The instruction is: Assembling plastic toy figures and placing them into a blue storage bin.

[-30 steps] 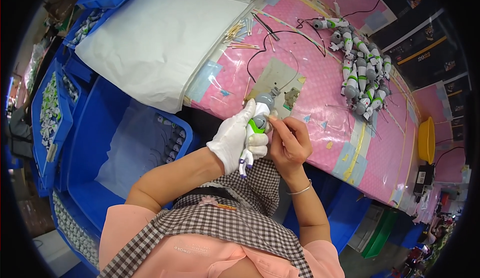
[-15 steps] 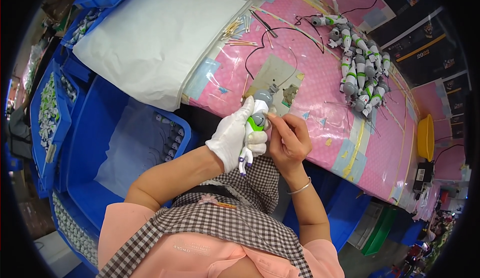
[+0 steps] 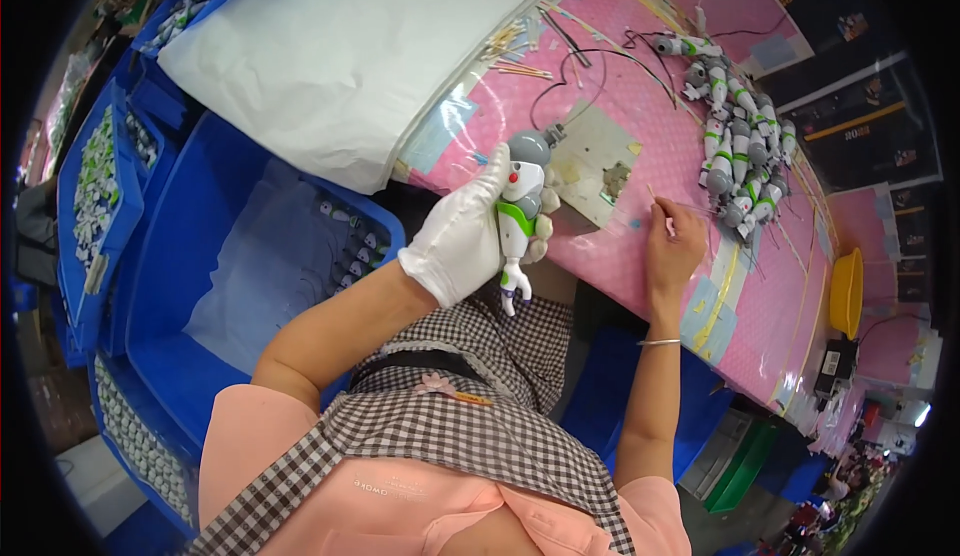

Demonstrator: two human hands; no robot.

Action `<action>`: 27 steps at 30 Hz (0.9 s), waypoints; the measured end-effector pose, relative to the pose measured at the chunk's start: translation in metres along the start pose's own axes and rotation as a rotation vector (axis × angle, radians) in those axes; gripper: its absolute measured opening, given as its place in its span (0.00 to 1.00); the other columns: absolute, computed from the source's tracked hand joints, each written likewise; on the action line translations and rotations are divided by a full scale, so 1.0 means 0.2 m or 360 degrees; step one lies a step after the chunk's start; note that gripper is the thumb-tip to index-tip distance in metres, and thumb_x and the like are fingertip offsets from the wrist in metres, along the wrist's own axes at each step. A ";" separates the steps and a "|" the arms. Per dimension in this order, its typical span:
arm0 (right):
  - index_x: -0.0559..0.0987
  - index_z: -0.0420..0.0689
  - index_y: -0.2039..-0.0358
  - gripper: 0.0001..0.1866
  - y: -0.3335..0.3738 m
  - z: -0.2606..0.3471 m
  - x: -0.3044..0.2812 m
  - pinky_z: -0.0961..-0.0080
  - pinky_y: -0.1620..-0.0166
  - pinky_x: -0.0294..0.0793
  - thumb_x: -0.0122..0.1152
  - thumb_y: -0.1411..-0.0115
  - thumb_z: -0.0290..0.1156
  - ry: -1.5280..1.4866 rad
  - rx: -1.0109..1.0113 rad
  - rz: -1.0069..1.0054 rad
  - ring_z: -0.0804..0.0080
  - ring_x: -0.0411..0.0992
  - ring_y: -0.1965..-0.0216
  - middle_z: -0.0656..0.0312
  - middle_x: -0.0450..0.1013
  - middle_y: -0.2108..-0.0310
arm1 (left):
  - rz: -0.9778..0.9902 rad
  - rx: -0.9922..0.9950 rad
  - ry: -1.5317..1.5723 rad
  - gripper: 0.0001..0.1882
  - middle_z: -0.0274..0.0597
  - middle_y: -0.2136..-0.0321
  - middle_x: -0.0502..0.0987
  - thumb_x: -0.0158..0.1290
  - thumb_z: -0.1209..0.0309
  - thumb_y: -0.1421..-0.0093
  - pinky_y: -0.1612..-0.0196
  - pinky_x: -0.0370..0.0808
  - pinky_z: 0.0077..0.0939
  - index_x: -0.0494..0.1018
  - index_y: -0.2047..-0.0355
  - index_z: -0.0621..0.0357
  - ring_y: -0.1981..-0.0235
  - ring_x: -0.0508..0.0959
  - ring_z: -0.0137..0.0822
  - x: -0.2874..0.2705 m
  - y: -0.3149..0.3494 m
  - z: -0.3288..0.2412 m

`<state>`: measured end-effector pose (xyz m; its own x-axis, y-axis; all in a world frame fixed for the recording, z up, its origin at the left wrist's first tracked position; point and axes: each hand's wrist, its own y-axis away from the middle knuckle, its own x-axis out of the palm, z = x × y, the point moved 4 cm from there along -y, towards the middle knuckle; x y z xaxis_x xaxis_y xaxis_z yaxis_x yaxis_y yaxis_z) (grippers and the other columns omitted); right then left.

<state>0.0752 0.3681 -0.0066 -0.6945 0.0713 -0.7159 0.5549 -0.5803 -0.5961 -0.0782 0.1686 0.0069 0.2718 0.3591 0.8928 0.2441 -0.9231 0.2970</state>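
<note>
My left hand [image 3: 458,238], in a white glove, is closed around a toy arm [image 3: 519,218] in white, green and grey. Its grey ball end [image 3: 529,147] points away from me, and its small white hand hangs toward my lap. A red dot shows on its white part. Over the pink tabletop, to the right, my bare right hand [image 3: 674,252] pinches a thin pale stick that looks like a cotton swab [image 3: 651,193]. Several similar toy arms [image 3: 738,141] lie heaped at the table's far right.
Loose cotton swabs [image 3: 518,68] lie beside a stack of white sheets [image 3: 300,56]. A grey plate [image 3: 590,178] sits on the pink table. At left stands a blue bin [image 3: 165,286] with toy parts, beside a tray of green and white pieces [image 3: 97,196]. A yellow basin [image 3: 848,294] is far right.
My right hand has moved away from the toy arm, rightward over the table. The left hand still holds the toy arm, now turned so the red dot shows.
</note>
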 end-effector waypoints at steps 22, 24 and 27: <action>0.73 0.39 0.52 0.26 0.32 1.38 0.61 0.64 0.48 0.60 0.36 0.35 0.47 -0.1461 -0.0681 0.1005 0.55 0.66 0.50 0.52 0.68 0.51 | -0.0128 0.0459 0.1395 0.12 0.36 0.74 0.70 0.45 0.58 0.37 0.66 0.67 0.33 0.67 0.65 0.54 0.75 0.69 0.34 -0.88 0.64 -0.20; 0.73 0.37 0.52 0.24 0.28 1.34 0.59 0.65 0.48 0.63 0.39 0.35 0.44 -0.1261 -0.0626 0.0931 0.56 0.66 0.51 0.50 0.68 0.52 | -0.0573 0.0751 0.1143 0.13 0.38 0.76 0.68 0.43 0.58 0.35 0.68 0.67 0.34 0.66 0.68 0.55 0.77 0.66 0.36 -1.10 0.69 -0.31; 0.73 0.34 0.53 0.24 0.24 1.29 0.52 0.64 0.50 0.66 0.41 0.35 0.42 -0.1389 -0.0537 0.0814 0.55 0.68 0.53 0.48 0.70 0.54 | -0.1091 0.1068 0.0959 0.15 0.40 0.77 0.67 0.42 0.59 0.35 0.68 0.67 0.35 0.63 0.73 0.57 0.78 0.65 0.39 -1.51 0.68 -0.44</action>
<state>-0.0883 0.1386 -0.0152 -0.3566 -0.8010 -0.4809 0.8787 -0.1126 -0.4640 -0.2100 -0.0771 -0.1933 -0.5598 0.4689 0.6832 0.6685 -0.2317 0.7067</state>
